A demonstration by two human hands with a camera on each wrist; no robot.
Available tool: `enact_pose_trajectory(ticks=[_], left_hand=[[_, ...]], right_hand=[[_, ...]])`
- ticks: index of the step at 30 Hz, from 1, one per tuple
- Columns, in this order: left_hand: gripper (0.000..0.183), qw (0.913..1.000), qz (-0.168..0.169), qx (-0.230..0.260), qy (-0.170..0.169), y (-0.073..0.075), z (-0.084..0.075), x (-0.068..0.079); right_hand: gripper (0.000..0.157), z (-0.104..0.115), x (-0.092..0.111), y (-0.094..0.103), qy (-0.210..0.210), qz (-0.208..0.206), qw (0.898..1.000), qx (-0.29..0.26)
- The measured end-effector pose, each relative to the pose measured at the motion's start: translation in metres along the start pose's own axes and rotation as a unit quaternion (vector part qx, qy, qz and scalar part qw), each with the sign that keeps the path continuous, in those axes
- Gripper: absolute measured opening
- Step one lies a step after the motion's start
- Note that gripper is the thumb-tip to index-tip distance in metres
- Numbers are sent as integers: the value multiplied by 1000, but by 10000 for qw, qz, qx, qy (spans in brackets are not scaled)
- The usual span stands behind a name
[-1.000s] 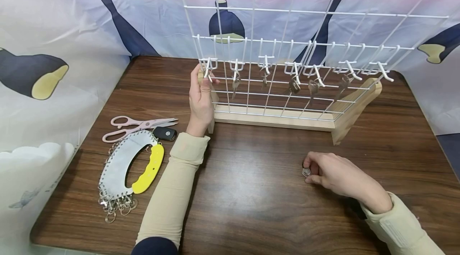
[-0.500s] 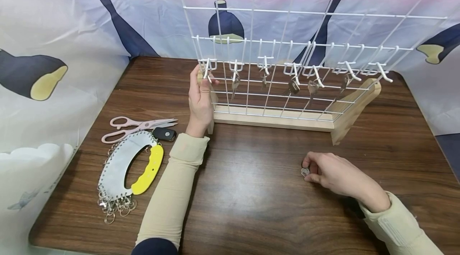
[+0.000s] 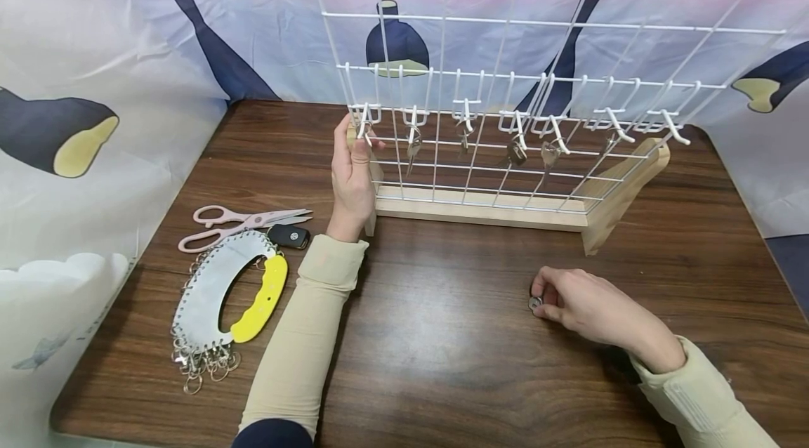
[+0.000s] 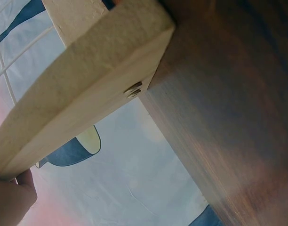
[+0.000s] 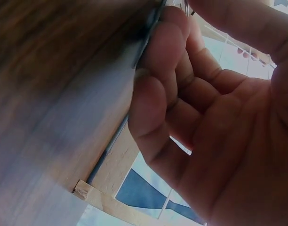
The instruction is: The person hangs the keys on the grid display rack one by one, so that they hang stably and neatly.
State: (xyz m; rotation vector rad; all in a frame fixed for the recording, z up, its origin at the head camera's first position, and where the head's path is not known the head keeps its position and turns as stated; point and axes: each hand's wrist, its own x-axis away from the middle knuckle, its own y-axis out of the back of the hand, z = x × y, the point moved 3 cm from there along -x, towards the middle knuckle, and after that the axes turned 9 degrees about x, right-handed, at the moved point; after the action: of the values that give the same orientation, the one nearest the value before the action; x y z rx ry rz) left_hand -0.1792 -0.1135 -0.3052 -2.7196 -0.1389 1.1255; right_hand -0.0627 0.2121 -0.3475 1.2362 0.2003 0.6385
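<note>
My left hand (image 3: 354,185) grips the top of the left wooden upright (image 4: 78,89) of a white wire grid rack (image 3: 480,114). The thumb lies on its near side. Over the tabletop in front of the rack, my right hand (image 3: 590,304) pinches a small silvery metal piece (image 3: 535,302) between thumb and forefinger. That piece has a rounded outline; its kind I cannot tell. The other right fingers (image 5: 148,103) curl close to the table surface. Keys (image 3: 517,149) hang from white hooks (image 3: 468,111) along the grid, and the rightmost hook (image 3: 670,126) carries none.
Left of my left forearm lie pink-handled scissors (image 3: 218,227), a black car key (image 3: 289,236) and a curved metal key holder with many rings (image 3: 205,293) and a yellow grip (image 3: 262,300). A patterned curtain (image 3: 284,34) hangs behind the brown table (image 3: 430,364).
The silvery piece turns slightly between my right fingertips. On the second hook from the right, the key swings and now shows nearly edge-on. My left hand keeps its place.
</note>
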Motion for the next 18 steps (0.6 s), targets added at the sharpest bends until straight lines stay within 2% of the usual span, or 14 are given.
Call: enact_pose_trajectory(ticks=[9,18], left_hand=[[70,10000,19,2,22,-1,0,0],[72,10000,12,9,17,-1,-1,0]], right_hand=[[24,0,1,1,86,-169,9998,63],[22,0,1,1,82,-144,9999,17]])
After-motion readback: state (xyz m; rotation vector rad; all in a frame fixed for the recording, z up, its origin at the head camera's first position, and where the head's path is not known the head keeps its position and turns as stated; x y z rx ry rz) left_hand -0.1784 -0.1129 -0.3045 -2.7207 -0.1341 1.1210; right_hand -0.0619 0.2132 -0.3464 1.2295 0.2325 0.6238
